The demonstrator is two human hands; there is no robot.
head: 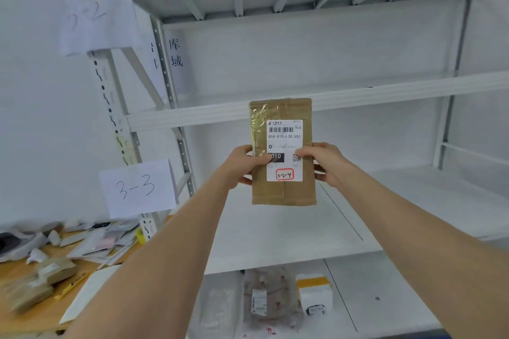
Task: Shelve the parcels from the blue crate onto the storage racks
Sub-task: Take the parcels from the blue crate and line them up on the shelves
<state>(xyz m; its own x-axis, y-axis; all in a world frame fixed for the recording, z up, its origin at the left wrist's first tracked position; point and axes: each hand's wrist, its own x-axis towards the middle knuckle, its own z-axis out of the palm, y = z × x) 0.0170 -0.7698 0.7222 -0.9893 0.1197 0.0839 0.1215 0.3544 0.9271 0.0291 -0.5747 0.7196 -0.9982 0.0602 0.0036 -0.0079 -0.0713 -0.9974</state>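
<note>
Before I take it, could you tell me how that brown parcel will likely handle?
The brown parcel is probably stiff: it stands unbent between the left hand and right hand. Its glossy tape may be slippery. Likely light: a side pinch holds it.

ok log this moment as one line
stage: parcel held upright, not yet shelved | left hand: grips left edge | right hand: grips right edge | handwritten tag: 3-2-4 | backdrop: white rack

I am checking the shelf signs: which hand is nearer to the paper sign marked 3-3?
Left. The left hand grips the left edge of the parcel, to the right of the sign; the right hand grips its right edge, beyond the parcel.
</note>
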